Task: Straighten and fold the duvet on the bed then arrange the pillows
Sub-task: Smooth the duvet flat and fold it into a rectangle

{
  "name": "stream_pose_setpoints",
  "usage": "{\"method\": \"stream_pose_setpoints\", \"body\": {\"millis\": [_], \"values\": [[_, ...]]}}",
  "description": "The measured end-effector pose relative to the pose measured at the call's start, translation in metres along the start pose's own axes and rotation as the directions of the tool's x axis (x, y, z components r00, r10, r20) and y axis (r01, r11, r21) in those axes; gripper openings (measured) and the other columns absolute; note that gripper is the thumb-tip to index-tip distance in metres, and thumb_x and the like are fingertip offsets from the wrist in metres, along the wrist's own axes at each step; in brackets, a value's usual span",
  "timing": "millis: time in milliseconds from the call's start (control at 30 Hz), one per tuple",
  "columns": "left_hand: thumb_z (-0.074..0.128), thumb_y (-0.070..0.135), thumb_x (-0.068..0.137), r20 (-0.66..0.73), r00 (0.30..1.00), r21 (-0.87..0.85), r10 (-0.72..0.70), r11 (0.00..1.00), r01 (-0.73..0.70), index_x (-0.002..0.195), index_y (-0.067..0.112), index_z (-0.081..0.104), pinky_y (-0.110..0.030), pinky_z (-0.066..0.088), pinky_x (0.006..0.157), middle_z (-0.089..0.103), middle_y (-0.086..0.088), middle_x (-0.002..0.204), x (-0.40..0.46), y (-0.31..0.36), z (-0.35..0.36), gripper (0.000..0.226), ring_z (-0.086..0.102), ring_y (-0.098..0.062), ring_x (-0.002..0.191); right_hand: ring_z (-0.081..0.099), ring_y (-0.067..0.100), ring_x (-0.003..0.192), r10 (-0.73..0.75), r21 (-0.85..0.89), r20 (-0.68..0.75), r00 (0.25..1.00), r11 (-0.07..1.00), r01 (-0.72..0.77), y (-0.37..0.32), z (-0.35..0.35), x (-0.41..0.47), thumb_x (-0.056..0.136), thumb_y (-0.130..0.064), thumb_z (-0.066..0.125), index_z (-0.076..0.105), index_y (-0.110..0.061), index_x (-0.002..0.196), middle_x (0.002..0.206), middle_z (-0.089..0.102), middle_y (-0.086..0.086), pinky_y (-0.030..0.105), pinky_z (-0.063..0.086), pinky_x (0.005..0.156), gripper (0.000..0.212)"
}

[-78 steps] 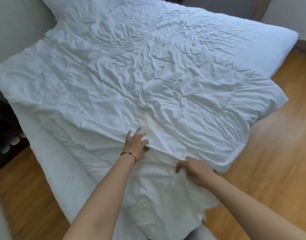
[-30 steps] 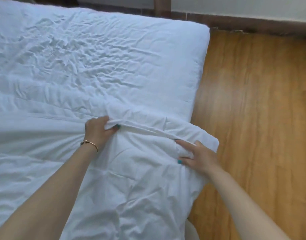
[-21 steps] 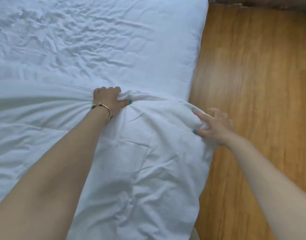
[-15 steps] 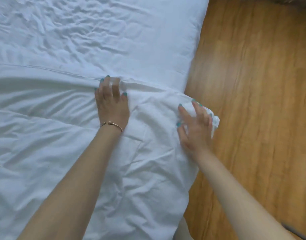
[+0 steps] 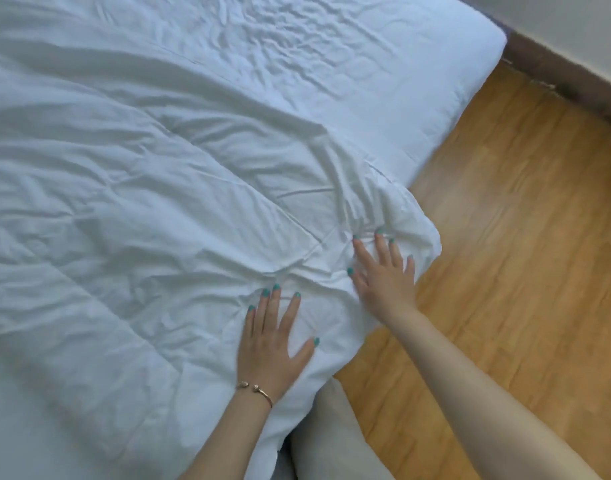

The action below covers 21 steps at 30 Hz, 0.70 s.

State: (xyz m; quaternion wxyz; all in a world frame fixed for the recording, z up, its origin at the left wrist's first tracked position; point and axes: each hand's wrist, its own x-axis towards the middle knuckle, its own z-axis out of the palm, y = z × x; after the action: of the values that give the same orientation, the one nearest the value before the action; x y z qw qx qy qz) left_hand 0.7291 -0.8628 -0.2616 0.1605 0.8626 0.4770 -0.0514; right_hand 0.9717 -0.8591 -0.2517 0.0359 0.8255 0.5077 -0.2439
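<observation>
The white duvet (image 5: 141, 237) lies folded over on the bed (image 5: 383, 74), its wrinkled corner (image 5: 411, 223) hanging a little past the bed's right edge. My left hand (image 5: 274, 344), with a thin bracelet at the wrist, lies flat on the duvet with fingers spread. My right hand (image 5: 383, 271) presses flat on the duvet near that corner, fingers straight. No pillows show in the head view.
The bare white sheet covers the far part of the bed. Wooden floor (image 5: 522, 254) runs along the right side, with a dark skirting board (image 5: 567, 81) at the wall. A pale fabric shape (image 5: 331, 438) shows below the duvet's near edge.
Both hands carried the duvet's edge over in a fold, let go of it and flattened. They have since slid back toward me, smoothing the corner area.
</observation>
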Motion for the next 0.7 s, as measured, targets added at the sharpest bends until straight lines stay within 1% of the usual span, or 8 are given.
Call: {"method": "stream_pose_setpoints", "body": {"millis": [100,200,267,400,500,567,633,700], "values": [[0.046,0.068,0.080,-0.012,0.997,-0.077,-0.081,0.994,0.080,0.148,0.023,0.031,-0.038,0.017,0.115,0.029,-0.011,0.155,-0.045,-0.019,0.001,0.082,0.028,-0.028,0.142,0.039,0.039,0.134,-0.343,0.042,-0.116,0.932,0.936,0.349,-0.024,0.003,-0.031,0.090,-0.055,0.040,0.047,-0.032,0.141,0.151,0.039,0.008,0.058,0.038,0.103,0.057],[0.050,0.068,0.077,-0.081,0.989,-0.111,-0.120,0.988,0.111,0.138,0.019,0.043,-0.040,0.016,0.118,0.036,-0.010,0.149,-0.098,-0.035,0.007,0.079,0.029,-0.028,0.141,0.016,0.030,0.146,-0.594,-0.005,0.097,0.799,0.802,0.597,-0.033,0.021,-0.068,0.073,-0.077,0.046,0.035,-0.047,0.144,0.157,0.024,-0.006,0.056,0.016,0.116,0.078],[0.058,0.066,0.071,-0.147,0.980,-0.118,-0.138,0.986,0.121,0.121,0.016,0.046,-0.044,0.017,0.118,0.043,-0.009,0.141,-0.139,-0.035,0.016,0.072,0.032,-0.030,0.139,0.005,0.030,0.146,-0.680,-0.126,0.179,0.711,0.701,0.702,-0.032,0.032,-0.089,0.063,-0.075,0.063,0.027,-0.050,0.146,0.158,0.016,-0.008,0.057,0.004,0.117,0.093],[0.081,0.058,0.048,-0.163,0.960,-0.096,-0.227,0.972,0.213,0.114,0.017,0.045,-0.057,0.017,0.115,0.042,-0.009,0.133,-0.205,-0.012,0.035,0.086,0.034,-0.037,0.133,0.021,0.035,0.139,-0.754,-0.360,0.220,0.619,0.527,0.770,-0.025,0.048,-0.105,0.053,-0.047,0.087,0.031,-0.042,0.145,0.149,0.027,-0.001,0.055,0.019,0.113,0.108],[0.088,0.028,0.047,-0.173,0.919,-0.080,-0.354,0.935,0.345,0.120,0.019,0.050,-0.060,0.019,0.112,0.043,-0.010,0.128,-0.222,0.005,0.045,0.083,0.039,-0.037,0.124,0.044,0.034,0.118,-0.813,-0.423,0.129,0.567,0.472,0.773,-0.029,0.040,-0.094,0.061,-0.016,0.077,0.045,-0.032,0.130,0.128,0.045,0.003,0.047,0.046,0.091,0.078],[0.083,0.004,0.051,-0.287,0.854,-0.142,-0.434,0.901,0.410,0.110,0.017,0.062,-0.057,0.032,0.106,0.055,-0.009,0.114,-0.218,0.008,0.044,0.064,0.047,-0.033,0.110,0.056,0.033,0.105,-0.806,-0.384,0.104,0.583,0.508,0.771,-0.037,0.027,-0.085,0.074,-0.009,0.059,0.052,-0.027,0.123,0.113,0.058,0.005,0.040,0.050,0.076,0.053],[0.076,-0.014,0.048,-0.380,0.794,-0.219,-0.475,0.880,0.422,0.097,0.014,0.071,-0.046,0.044,0.093,0.065,-0.005,0.090,-0.215,0.005,0.041,0.057,0.056,-0.028,0.090,0.058,0.031,0.106,-0.740,-0.278,0.169,0.651,0.598,0.751,-0.045,0.012,-0.075,0.085,-0.001,0.051,0.061,-0.022,0.122,0.110,0.063,0.006,0.039,0.049,0.074,0.044],[0.074,-0.019,0.046,-0.326,0.806,-0.301,-0.494,0.862,0.407,0.093,0.012,0.073,-0.038,0.051,0.079,0.070,-0.004,0.081,-0.220,0.007,0.036,0.057,0.065,-0.027,0.076,0.058,0.027,0.105,-0.727,-0.190,0.245,0.641,0.613,0.767,-0.042,0.002,-0.068,0.088,0.003,0.050,0.067,-0.023,0.116,0.109,0.066,0.004,0.040,0.050,0.077,0.042]]}}
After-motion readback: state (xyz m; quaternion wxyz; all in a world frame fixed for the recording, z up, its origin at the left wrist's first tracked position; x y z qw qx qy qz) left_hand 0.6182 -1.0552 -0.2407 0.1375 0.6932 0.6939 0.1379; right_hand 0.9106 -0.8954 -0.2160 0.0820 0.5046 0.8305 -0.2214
